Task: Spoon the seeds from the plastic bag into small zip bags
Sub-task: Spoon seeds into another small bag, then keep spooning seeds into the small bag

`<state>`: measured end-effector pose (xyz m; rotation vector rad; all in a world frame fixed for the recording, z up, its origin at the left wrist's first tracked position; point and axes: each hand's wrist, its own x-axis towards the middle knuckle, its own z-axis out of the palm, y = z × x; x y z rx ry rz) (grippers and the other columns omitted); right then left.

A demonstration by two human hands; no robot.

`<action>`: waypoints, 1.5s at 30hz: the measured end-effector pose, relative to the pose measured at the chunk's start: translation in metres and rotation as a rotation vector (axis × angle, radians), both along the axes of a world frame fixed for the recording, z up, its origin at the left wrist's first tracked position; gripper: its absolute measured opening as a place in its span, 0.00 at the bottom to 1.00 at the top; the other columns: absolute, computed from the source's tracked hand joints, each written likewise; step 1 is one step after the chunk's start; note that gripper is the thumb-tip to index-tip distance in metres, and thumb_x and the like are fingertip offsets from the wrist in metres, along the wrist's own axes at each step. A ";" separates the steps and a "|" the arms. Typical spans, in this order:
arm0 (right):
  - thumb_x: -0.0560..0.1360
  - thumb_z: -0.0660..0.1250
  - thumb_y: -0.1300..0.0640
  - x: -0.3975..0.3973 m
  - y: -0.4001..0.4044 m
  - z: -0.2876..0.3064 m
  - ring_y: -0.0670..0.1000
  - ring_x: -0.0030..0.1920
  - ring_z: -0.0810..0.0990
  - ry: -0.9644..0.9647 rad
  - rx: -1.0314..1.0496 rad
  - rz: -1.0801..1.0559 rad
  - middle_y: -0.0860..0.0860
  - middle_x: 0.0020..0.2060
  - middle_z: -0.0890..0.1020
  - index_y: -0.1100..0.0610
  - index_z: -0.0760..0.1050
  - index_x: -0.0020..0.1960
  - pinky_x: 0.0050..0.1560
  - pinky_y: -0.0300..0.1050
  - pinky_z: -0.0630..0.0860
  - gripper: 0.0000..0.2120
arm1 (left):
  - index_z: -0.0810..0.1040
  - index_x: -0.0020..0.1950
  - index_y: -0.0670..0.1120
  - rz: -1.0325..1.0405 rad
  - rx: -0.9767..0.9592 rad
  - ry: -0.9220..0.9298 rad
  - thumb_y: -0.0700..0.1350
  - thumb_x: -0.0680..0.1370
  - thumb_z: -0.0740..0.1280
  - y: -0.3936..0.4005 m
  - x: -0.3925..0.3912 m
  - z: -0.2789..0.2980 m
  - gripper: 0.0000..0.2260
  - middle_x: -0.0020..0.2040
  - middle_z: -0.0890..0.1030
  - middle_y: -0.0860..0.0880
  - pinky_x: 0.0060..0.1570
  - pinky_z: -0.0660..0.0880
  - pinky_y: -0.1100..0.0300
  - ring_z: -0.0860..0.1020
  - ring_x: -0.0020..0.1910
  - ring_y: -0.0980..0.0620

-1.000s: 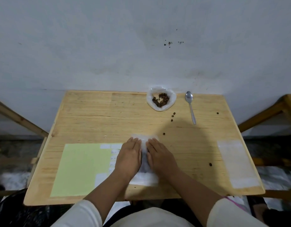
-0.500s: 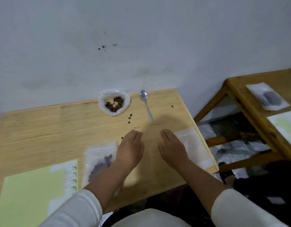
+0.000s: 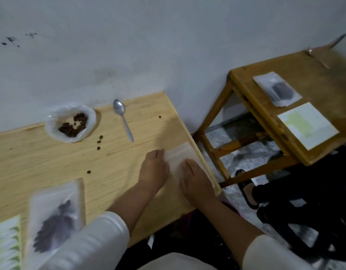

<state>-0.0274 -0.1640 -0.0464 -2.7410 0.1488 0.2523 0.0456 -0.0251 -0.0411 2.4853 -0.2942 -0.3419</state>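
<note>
Grey plaster wall (image 3: 168, 45), scuffed and marked with dark specks at upper left, backs a light wooden table (image 3: 51, 162) set against it.

Both hands lie flat at the table's right edge on an empty small zip bag (image 3: 181, 152). The left hand (image 3: 153, 170) rests palm down on the bag's left border, fingers straight and held together. The right hand (image 3: 195, 182) rests palm down on the bag's lower part, fingers likewise straight and together. Neither hand pinches or curls round the bag; whether the fingertips press it cannot be told. White sleeves (image 3: 102, 236) cover both forearms to the elbow.

The plastic bag (image 3: 70, 121) sits open near the wall, well apart from the hands, with brown seeds (image 3: 74, 125) pooled inside. Just right of it lies a metal spoon (image 3: 122, 118), bowl toward the wall, untouched. Loose seeds (image 3: 99, 142) lie scattered on the wood between plastic bag and hands, with one more near the right edge.

A filled zip bag (image 3: 55, 221) holding dark seeds lies flat at lower left, blurred. A green and white sheet (image 3: 4, 244) lies just beside it at the frame's edge.

A second wooden table (image 3: 304, 78) stands at right, carrying another filled bag (image 3: 277, 88) and a pale sheet (image 3: 306, 125). A sandalled foot (image 3: 248, 193) shows on the floor between the tables.
</note>
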 end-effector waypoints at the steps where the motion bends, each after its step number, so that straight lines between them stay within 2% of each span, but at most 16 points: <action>1: 0.71 0.53 0.50 0.001 -0.003 -0.006 0.60 0.60 0.77 0.005 -0.020 -0.020 0.64 0.61 0.76 0.68 0.70 0.65 0.58 0.55 0.76 0.29 | 0.67 0.70 0.41 -0.002 0.008 -0.009 0.44 0.78 0.61 -0.003 0.003 -0.001 0.20 0.65 0.71 0.42 0.62 0.67 0.54 0.68 0.65 0.43; 3: 0.71 0.55 0.51 0.000 -0.004 -0.009 0.60 0.58 0.79 -0.037 -0.021 -0.004 0.63 0.58 0.78 0.67 0.71 0.63 0.53 0.55 0.79 0.27 | 0.71 0.66 0.41 0.002 0.012 -0.028 0.44 0.77 0.62 -0.008 0.008 -0.002 0.18 0.62 0.73 0.41 0.60 0.68 0.54 0.69 0.63 0.42; 9: 0.71 0.54 0.50 0.001 -0.006 -0.006 0.57 0.59 0.79 -0.080 -0.068 0.052 0.60 0.59 0.78 0.65 0.72 0.63 0.55 0.51 0.78 0.27 | 0.75 0.59 0.42 0.044 -0.042 -0.107 0.40 0.76 0.64 -0.014 0.011 0.003 0.12 0.56 0.75 0.43 0.54 0.69 0.55 0.72 0.56 0.44; 12: 0.72 0.52 0.48 0.002 -0.007 -0.007 0.57 0.63 0.75 -0.121 -0.034 0.063 0.60 0.63 0.75 0.64 0.70 0.66 0.60 0.51 0.76 0.29 | 0.78 0.53 0.43 0.066 -0.101 -0.125 0.39 0.77 0.63 -0.016 0.012 0.006 0.08 0.50 0.78 0.45 0.45 0.68 0.62 0.75 0.49 0.47; 15: 0.75 0.53 0.49 0.012 -0.012 0.007 0.56 0.67 0.70 -0.167 0.056 0.014 0.59 0.67 0.70 0.61 0.65 0.69 0.65 0.51 0.71 0.26 | 0.80 0.50 0.45 0.085 -0.185 -0.103 0.38 0.77 0.62 -0.016 0.013 0.011 0.08 0.48 0.79 0.47 0.45 0.64 0.70 0.76 0.47 0.52; 20: 0.72 0.61 0.51 0.048 -0.016 0.045 0.58 0.63 0.70 -0.528 0.101 -0.018 0.61 0.62 0.73 0.61 0.70 0.64 0.62 0.49 0.69 0.24 | 0.81 0.47 0.46 0.105 -0.355 -0.108 0.36 0.76 0.64 -0.003 0.020 0.039 0.08 0.46 0.82 0.50 0.48 0.70 0.67 0.78 0.46 0.54; 24: 0.71 0.62 0.50 0.084 -0.002 0.088 0.56 0.53 0.78 -0.589 0.189 0.051 0.57 0.51 0.80 0.61 0.76 0.56 0.54 0.47 0.75 0.20 | 0.81 0.45 0.48 0.191 -0.499 -0.133 0.37 0.76 0.64 0.017 0.030 0.081 0.08 0.43 0.82 0.55 0.44 0.69 0.75 0.77 0.44 0.63; 27: 0.71 0.62 0.52 0.102 0.023 0.117 0.48 0.43 0.78 -0.635 0.279 0.072 0.54 0.42 0.83 0.59 0.80 0.47 0.45 0.35 0.70 0.14 | 0.81 0.45 0.50 0.291 -0.578 -0.234 0.40 0.76 0.66 0.041 0.040 0.113 0.06 0.42 0.80 0.60 0.44 0.70 0.74 0.77 0.43 0.65; 29: 0.72 0.65 0.56 0.110 0.046 0.133 0.47 0.43 0.76 -0.687 0.309 0.062 0.52 0.40 0.84 0.59 0.81 0.45 0.41 0.32 0.67 0.09 | 0.79 0.47 0.52 0.379 -0.618 -0.288 0.43 0.76 0.67 0.062 0.043 0.131 0.04 0.44 0.80 0.59 0.47 0.73 0.70 0.78 0.44 0.63; 31: 0.71 0.67 0.60 0.112 0.071 0.145 0.46 0.43 0.77 -0.742 0.398 0.026 0.50 0.39 0.84 0.59 0.81 0.43 0.42 0.31 0.68 0.04 | 0.78 0.52 0.52 0.513 -0.628 -0.382 0.45 0.75 0.69 0.083 0.041 0.144 0.07 0.48 0.78 0.55 0.48 0.72 0.71 0.77 0.47 0.62; 34: 0.73 0.68 0.61 0.106 0.111 0.154 0.43 0.42 0.80 -0.622 0.722 -0.019 0.46 0.38 0.82 0.57 0.80 0.45 0.45 0.35 0.75 0.03 | 0.74 0.59 0.51 0.716 -0.713 -0.324 0.48 0.74 0.70 0.112 0.028 0.155 0.14 0.51 0.77 0.53 0.46 0.69 0.77 0.76 0.47 0.60; 35: 0.73 0.68 0.59 0.103 0.125 0.154 0.45 0.43 0.81 -0.535 0.842 -0.007 0.47 0.40 0.83 0.55 0.80 0.47 0.47 0.39 0.77 0.04 | 0.73 0.61 0.52 0.728 -0.771 -0.236 0.50 0.75 0.69 0.121 0.023 0.156 0.16 0.51 0.78 0.53 0.48 0.71 0.74 0.78 0.48 0.59; 37: 0.73 0.68 0.57 0.097 0.150 0.152 0.49 0.46 0.82 -0.397 1.000 0.073 0.51 0.45 0.84 0.54 0.80 0.50 0.51 0.46 0.78 0.06 | 0.72 0.64 0.53 0.719 -0.879 -0.104 0.55 0.74 0.69 0.138 0.015 0.155 0.20 0.51 0.81 0.54 0.55 0.76 0.59 0.80 0.50 0.56; 39: 0.73 0.69 0.58 0.093 0.172 0.150 0.50 0.51 0.82 -0.288 1.055 0.169 0.51 0.49 0.84 0.54 0.80 0.54 0.55 0.47 0.78 0.09 | 0.72 0.66 0.52 0.749 -0.940 -0.053 0.54 0.73 0.69 0.157 0.008 0.154 0.22 0.51 0.82 0.53 0.57 0.76 0.51 0.81 0.51 0.55; 42: 0.71 0.71 0.57 0.086 0.198 0.149 0.48 0.55 0.81 -0.169 1.098 0.226 0.48 0.52 0.83 0.51 0.79 0.56 0.57 0.48 0.77 0.14 | 0.75 0.64 0.49 0.773 -1.021 0.002 0.48 0.74 0.70 0.183 0.000 0.156 0.18 0.50 0.83 0.50 0.57 0.77 0.51 0.82 0.50 0.53; 45: 0.71 0.72 0.56 0.082 0.219 0.149 0.50 0.53 0.82 -0.162 1.094 0.200 0.49 0.52 0.84 0.53 0.79 0.56 0.57 0.50 0.78 0.14 | 0.78 0.61 0.44 0.757 -1.128 0.055 0.42 0.75 0.70 0.202 -0.005 0.155 0.14 0.50 0.84 0.47 0.54 0.78 0.53 0.83 0.48 0.52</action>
